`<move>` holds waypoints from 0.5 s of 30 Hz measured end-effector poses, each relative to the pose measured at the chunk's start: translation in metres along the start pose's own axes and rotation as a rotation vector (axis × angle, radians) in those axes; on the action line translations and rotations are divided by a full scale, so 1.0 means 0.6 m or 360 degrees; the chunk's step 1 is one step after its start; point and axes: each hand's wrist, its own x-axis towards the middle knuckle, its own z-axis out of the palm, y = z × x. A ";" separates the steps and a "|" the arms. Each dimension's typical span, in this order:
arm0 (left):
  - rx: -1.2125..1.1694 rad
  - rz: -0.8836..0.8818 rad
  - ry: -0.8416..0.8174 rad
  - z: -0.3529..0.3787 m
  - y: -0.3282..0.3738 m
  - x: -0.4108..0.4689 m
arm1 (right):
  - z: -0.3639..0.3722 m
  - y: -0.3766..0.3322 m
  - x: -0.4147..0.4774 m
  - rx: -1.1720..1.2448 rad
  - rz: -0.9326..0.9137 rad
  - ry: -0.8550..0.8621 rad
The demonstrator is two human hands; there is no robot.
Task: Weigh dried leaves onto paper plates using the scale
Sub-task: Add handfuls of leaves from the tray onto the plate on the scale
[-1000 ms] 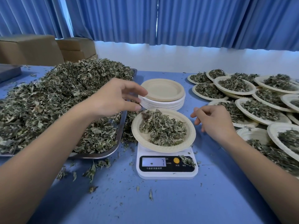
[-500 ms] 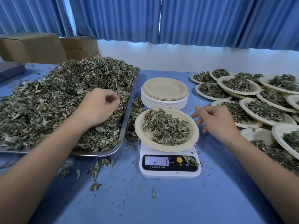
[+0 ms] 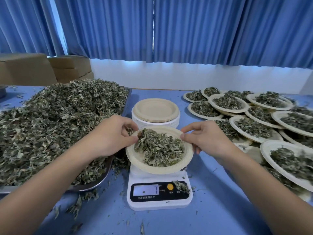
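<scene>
Half a second ago the left hand (image 3: 115, 135) lay curled on the heap in the tray. It has since crossed to the left rim of the paper plate (image 3: 136, 160), its fingers bent round a pinch of dried leaves (image 3: 129, 130) held just over the rim. The right hand (image 3: 205, 140), which hovered apart from the plate then, now pinches the right rim between thumb and forefinger, the other fingers curled below the edge.

The plate sits on the white scale (image 3: 160, 205) near the middle of the table's front edge and carries a mound of leaves (image 3: 159, 148) heaped toward its far side. Whether it rests with its full weight on the scale cannot be told. The scale's display (image 3: 146, 190) is lit, but its reading is too blurred to make out. A loose sprig (image 3: 182, 186) lies on the front panel beside the yellow button (image 3: 170, 186).

Just behind the scale stands a stack of empty plates (image 3: 155, 111). Along the left side of the blue table (image 3: 220, 209) a metal tray (image 3: 94, 185) holds a big heap of leaves (image 3: 59, 124), with crumbs scattered before it. Along the right side filled plates (image 3: 254, 123) overlap one another. Cardboard boxes (image 3: 25, 70) stand at the far left corner, with blue curtains (image 3: 186, 31) behind.
</scene>
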 end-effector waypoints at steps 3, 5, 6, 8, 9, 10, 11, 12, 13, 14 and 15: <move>-0.0161 -0.0002 0.0051 0.001 0.021 0.025 | -0.026 -0.004 0.013 0.0050 0.0058 0.0086; -0.0163 0.0020 0.0047 0.006 0.041 0.046 | -0.047 -0.005 0.019 0.0064 0.0093 0.0143; -0.0165 0.0033 0.0025 0.011 0.053 0.057 | -0.058 -0.004 0.021 0.0067 0.0111 0.0179; -0.0204 0.0026 -0.0018 0.020 0.076 0.079 | -0.084 -0.003 0.023 0.0045 0.0152 0.0243; -0.0225 0.0012 -0.0020 0.023 0.087 0.092 | -0.097 -0.004 0.025 0.0022 0.0169 0.0266; -0.0261 -0.0007 -0.0011 0.025 0.097 0.106 | -0.111 -0.004 0.028 -0.0005 0.0186 0.0280; -0.0314 -0.0028 0.0002 0.027 0.107 0.121 | -0.124 -0.006 0.032 -0.0032 0.0205 0.0291; -0.0369 -0.0051 0.0010 0.029 0.118 0.138 | -0.137 -0.008 0.037 -0.0059 0.0218 0.0305; -0.0409 -0.0073 0.0012 0.030 0.128 0.155 | -0.151 -0.011 0.045 -0.0083 0.0223 0.0320; -0.0434 -0.0090 0.0011 0.031 0.138 0.173 | -0.164 -0.015 0.055 -0.0105 0.0221 0.0338; -0.0447 -0.0102 0.0012 0.032 0.147 0.191 | -0.177 -0.021 0.066 -0.0120 0.0220 0.0359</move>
